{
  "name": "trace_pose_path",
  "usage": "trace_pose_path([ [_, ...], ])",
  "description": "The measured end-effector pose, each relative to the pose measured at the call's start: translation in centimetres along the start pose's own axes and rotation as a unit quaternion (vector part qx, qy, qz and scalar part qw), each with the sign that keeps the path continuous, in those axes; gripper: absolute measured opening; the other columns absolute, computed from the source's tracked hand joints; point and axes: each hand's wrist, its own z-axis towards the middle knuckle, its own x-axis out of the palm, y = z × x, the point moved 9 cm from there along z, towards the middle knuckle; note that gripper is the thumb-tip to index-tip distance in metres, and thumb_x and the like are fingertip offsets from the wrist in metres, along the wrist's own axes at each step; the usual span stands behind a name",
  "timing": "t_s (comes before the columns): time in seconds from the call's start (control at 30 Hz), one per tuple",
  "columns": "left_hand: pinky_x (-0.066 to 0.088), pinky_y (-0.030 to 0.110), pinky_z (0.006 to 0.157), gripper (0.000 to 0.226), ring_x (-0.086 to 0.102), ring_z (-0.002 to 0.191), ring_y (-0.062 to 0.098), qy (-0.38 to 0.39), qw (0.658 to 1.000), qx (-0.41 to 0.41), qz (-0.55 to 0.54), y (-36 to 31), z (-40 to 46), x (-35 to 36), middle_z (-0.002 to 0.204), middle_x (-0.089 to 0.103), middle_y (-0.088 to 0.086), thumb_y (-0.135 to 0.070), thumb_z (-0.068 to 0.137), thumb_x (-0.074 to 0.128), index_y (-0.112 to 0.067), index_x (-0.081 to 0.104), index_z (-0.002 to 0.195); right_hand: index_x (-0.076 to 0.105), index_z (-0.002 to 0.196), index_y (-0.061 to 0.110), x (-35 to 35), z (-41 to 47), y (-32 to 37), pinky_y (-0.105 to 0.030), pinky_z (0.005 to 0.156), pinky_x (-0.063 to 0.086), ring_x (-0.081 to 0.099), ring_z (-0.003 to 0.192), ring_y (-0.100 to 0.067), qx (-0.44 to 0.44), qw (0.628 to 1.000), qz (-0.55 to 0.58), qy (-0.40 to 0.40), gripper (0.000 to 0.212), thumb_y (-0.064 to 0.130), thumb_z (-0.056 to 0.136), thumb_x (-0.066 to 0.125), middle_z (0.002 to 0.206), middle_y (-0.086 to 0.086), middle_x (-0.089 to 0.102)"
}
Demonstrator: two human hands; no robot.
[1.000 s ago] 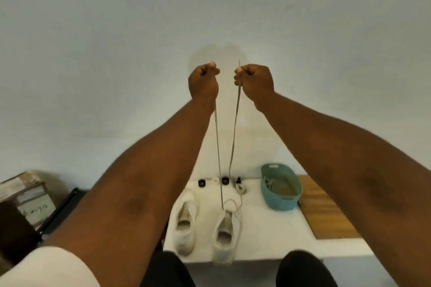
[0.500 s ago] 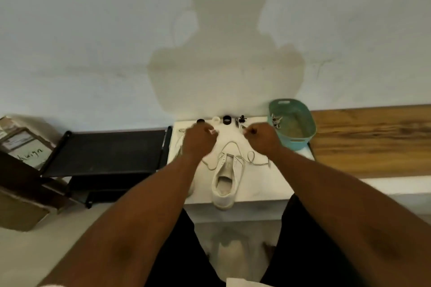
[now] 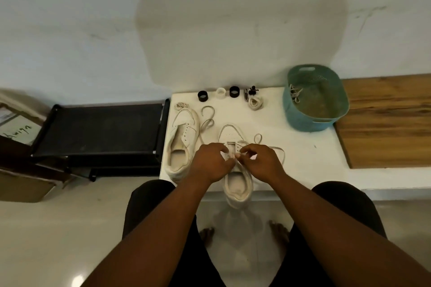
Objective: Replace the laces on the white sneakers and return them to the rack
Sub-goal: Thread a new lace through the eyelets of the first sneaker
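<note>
Black rack [image 3: 100, 130]: on the floor, left of the white table [image 3: 303, 161]. Unlaced white sneaker [image 3: 183, 147]: table's left part, toe to the wall. Left hand [image 3: 211, 163]: fingers curled, pinching the lace [image 3: 278, 155] over the second sneaker [image 3: 236, 179], whose heel overhangs the near edge. Right hand [image 3: 261, 162]: fingertips pinching the same lace at the eyelets; lace loops lie on the table to its right. Teal basket [image 3: 314, 121]: far right corner, laces inside.

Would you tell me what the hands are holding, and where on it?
Both hands, left and right, pinch the lace over the near sneaker's eyelets.
</note>
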Motion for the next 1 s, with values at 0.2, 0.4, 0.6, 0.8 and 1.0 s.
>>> trace_pose_path([
  [0.2,0.052,0.028,0.076,0.013,0.064,0.077,-0.001,-0.083,0.986,0.006,-0.147,2.5,0.7,-1.4,0.085,0.071,-0.011,-0.036,0.094,0.070,-0.024,0.073,0.098,0.074,0.102,0.028,-0.2,0.5,-0.2,-0.016,0.074,0.044,0.063,0.085,-0.001,-0.012,1.000,-0.006,0.007,0.028,0.051,0.088,0.071,0.084,0.017,0.068],
  [0.4,0.051,0.030,0.084,0.017,0.066,0.098,0.017,-0.083,0.992,-0.034,-0.083,3.1,2.9,0.0,0.105,0.072,-0.004,-0.034,0.096,0.065,-0.021,0.068,0.107,0.071,0.095,0.032,0.3,2.4,0.9,-0.020,0.070,0.047,0.062,0.075,-0.002,-0.014,1.000,0.002,-0.027,0.029,0.057,0.081,0.076,0.077,0.012,0.068],
  [0.6,0.043,0.028,0.074,0.019,0.060,0.081,0.007,-0.083,0.987,-0.051,-0.130,4.2,3.4,0.7,0.084,0.065,-0.012,-0.037,0.099,0.063,-0.025,0.061,0.085,0.069,0.088,0.030,0.6,3.2,0.2,-0.023,0.065,0.044,0.061,0.074,-0.004,0.021,1.000,-0.009,-0.013,0.020,0.043,0.078,0.080,0.075,0.010,0.066],
  [0.8,0.056,0.051,0.088,0.019,0.069,0.090,0.024,-0.079,0.957,-0.088,-0.266,5.3,3.7,1.9,0.087,0.073,-0.002,-0.038,0.093,0.061,-0.025,0.062,0.079,0.066,0.081,0.027,0.9,3.5,-0.2,-0.026,0.064,0.047,0.062,0.069,-0.007,0.023,1.000,-0.014,0.000,0.019,0.040,0.076,0.080,0.072,0.009,0.066],
  [1.0,0.054,0.032,0.093,0.029,0.063,0.104,0.011,-0.133,0.972,-0.013,-0.193,2.8,2.8,-0.8,0.116,0.069,-0.007,-0.028,0.091,0.074,-0.021,0.066,0.118,0.066,0.073,0.027,0.6,3.8,0.2,-0.023,0.062,0.039,0.057,0.064,-0.003,-0.005,1.000,-0.008,0.015,0.019,0.028,0.091,0.071,0.067,0.013,0.062],
])
